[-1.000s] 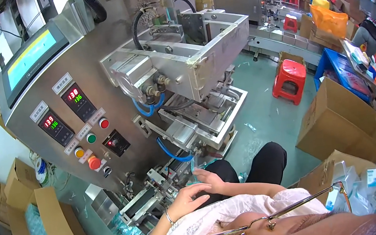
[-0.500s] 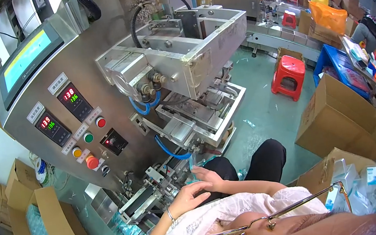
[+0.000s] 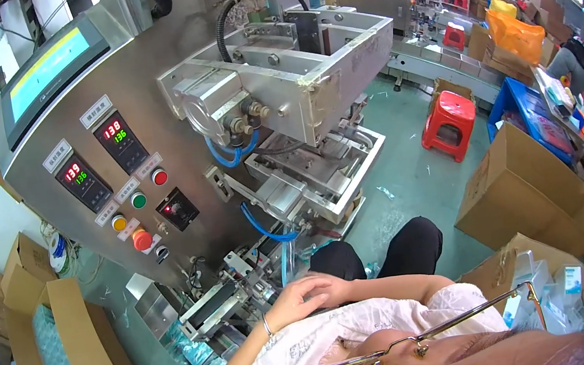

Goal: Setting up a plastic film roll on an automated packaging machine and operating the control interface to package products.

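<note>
Lower centre of the frame: the small steel feed mechanism point(image 3: 247, 284) at the foot of the packing machine, all clamps and rails, and the hands are right beside it. The left hand point(image 3: 297, 304), thin bracelet on the wrist, lies palm down with fingers loosely curled, gripping nothing that shows. The right hand point(image 3: 335, 291) sits under and just behind it, mostly covered, so I cannot tell how far it is open or whether it has hold of anything. Both rest over the dark-trousered knees point(image 3: 385, 251).

Just above, blue air hoses point(image 3: 261, 225) loop up into the open steel sealing frame point(image 3: 306, 173). Over that, centre frame, hangs the big grey metal jaw block point(image 3: 278, 86). To the left, the slanted steel control panel point(image 3: 64, 126) shows two red-digit displays and coloured round buttons.

Further out: a red plastic stool point(image 3: 453, 121) on the green floor at right, a large brown cardboard box point(image 3: 524, 193) at right, and open cartons point(image 3: 67, 344) at lower left.
</note>
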Tool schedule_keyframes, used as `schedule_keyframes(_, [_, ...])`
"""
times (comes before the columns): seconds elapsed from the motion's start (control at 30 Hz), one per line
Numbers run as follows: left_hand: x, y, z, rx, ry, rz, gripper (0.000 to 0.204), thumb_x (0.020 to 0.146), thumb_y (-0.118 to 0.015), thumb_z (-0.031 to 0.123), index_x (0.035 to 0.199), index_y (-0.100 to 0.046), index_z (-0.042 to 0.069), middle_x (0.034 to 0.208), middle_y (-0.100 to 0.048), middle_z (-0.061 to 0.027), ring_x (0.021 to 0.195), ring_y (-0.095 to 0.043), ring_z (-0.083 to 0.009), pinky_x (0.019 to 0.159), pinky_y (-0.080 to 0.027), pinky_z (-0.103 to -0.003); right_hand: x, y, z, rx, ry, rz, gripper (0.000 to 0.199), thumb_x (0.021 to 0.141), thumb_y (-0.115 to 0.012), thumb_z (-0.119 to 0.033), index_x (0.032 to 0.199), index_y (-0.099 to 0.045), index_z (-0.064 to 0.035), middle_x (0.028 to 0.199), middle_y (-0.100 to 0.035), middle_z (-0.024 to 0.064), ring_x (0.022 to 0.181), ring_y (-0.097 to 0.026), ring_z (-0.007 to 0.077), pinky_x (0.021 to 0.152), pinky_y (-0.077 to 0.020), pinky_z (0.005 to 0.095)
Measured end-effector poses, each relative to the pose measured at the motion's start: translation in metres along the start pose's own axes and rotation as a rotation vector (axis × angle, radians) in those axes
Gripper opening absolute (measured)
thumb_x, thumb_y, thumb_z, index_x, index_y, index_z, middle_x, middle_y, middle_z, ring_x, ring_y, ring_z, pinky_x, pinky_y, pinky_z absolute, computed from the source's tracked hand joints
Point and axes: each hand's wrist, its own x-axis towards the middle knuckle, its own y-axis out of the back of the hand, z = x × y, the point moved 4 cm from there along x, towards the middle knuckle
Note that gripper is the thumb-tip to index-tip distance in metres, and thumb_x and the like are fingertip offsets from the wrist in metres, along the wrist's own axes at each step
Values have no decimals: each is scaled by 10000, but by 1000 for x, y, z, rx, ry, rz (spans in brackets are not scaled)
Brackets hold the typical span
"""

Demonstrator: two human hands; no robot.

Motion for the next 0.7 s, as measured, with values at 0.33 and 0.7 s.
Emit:
schedule_keyframes(0.33, [46,-12,-74,559,101,461,652,695,-641,234,1175,-361,-108,1253,-337,-277,1186,-304,-395,1010,-242,-395,-94,211,136,-879,-1057,-355,145,654,-629,-196,731,-665,-78,803,-646,108,719,-629,251,575,-498,346])
schedule_keyframes(0.7, [115,23,-171,566,95,1018,575,614,-654,235,1094,-461,-15,1132,-457,-213,1096,-382,-379,950,-309,-417,-182,282,143,-1099,-1474,-241,207,778,-500,-183,897,-658,-123,958,-627,97,888,-609,246,693,-487,356])
